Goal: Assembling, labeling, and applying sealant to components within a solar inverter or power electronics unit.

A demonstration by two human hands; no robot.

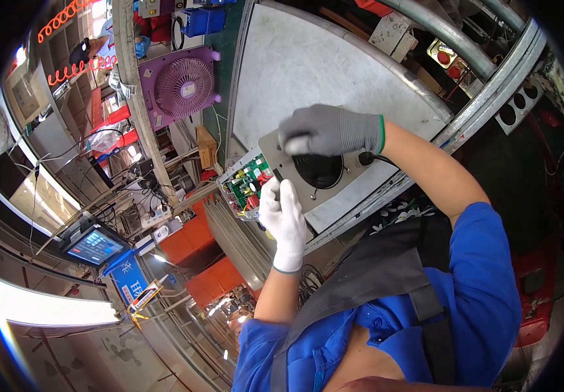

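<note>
My left hand (283, 219), in a white glove, is at the edge of a flat grey panel (269, 142). Its fingers are drawn together beside a small dark piece that I cannot make out. Close to those fingers, a green circuit board (250, 185) with red and white parts sits in an open metal housing. Above the panel is my right hand (324, 130) in a grey glove, its fingers smeared by motion. It partly covers a glossy black round part (320, 173) set in the panel. A black cable end (365, 158) lies under my right wrist.
The pale metal worktop (321, 59) has a metal rail (478, 117) along its right side. A purple fan (184, 88) stands beyond its left edge. A lit screen (92, 245) and orange-red bins (213, 281) are at the left.
</note>
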